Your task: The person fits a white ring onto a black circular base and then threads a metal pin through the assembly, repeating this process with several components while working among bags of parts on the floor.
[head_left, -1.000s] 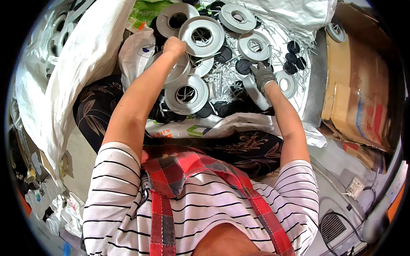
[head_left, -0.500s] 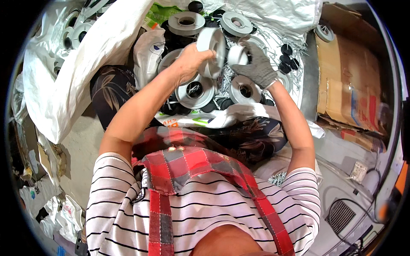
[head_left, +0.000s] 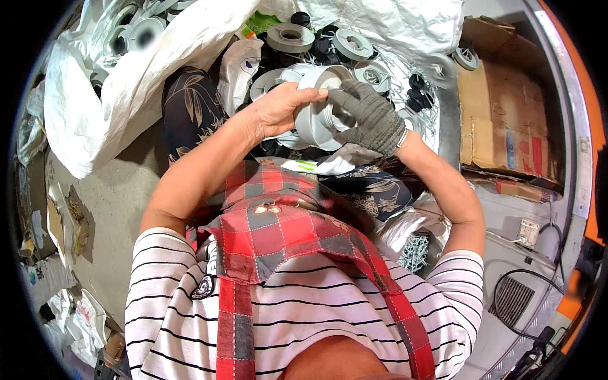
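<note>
My bare left hand [head_left: 277, 111] grips the rim of a large light-grey plastic ring [head_left: 310, 126], its thumb on top and fingers behind. The ring stands tilted on edge above a heap of parts. My right hand [head_left: 370, 120], in a dark grey knit glove, closes round a smaller white plastic ring piece [head_left: 334, 119] at the large ring's open face. Glove fingers hide part of the small piece, so I cannot tell whether it sits inside the large one. Beyond lie several grey flanged rings [head_left: 290, 38], black round caps [head_left: 301, 19] and thin white plastic sticks [head_left: 399, 66].
A big white woven sack [head_left: 126, 101] stands at the left with more grey rings in it. On the right are an open cardboard box [head_left: 500, 120], a grey ring [head_left: 466, 58] by its edge and a black cable [head_left: 500, 291]. A bag of small metallic-looking pieces [head_left: 415, 253] lies near my right elbow.
My two hands have come together, bringing the small white piece against the large ring. Both have moved slightly nearer to me. The head view has shifted a little.
</note>
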Available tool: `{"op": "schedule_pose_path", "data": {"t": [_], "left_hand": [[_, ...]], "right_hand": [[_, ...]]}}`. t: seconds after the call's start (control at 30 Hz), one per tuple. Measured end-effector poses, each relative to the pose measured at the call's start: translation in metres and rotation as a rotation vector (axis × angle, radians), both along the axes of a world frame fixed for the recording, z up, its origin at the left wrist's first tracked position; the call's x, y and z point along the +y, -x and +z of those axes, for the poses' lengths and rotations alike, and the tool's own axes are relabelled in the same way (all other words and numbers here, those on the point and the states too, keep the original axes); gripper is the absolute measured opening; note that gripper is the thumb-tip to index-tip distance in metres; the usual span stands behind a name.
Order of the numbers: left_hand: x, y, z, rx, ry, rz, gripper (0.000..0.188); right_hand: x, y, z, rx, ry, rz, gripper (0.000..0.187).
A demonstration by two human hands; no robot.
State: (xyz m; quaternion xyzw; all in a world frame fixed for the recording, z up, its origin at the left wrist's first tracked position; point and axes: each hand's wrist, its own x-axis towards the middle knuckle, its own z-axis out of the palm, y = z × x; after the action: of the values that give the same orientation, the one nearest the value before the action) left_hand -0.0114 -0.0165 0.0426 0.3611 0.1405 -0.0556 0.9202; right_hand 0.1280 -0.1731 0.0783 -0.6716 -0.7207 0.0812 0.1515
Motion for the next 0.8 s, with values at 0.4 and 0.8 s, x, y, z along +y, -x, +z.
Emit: {"op": "schedule_pose_path", "data": {"t": [0.4, 0.8], "left_hand": [[-0.008, 0.017, -0.002, -0.047, -0.009, 0.067, 0.029], [0.109, 0.017, 0.101, -0.244, -1.555, 0.771, 0.071]], "right_hand": [[0.005, 0.032, -0.007, 0.192, -0.085, -0.319, 0.059], [0.051, 0.019, -0.022, 0.378, 0.329, -0.616, 0.075]]}}
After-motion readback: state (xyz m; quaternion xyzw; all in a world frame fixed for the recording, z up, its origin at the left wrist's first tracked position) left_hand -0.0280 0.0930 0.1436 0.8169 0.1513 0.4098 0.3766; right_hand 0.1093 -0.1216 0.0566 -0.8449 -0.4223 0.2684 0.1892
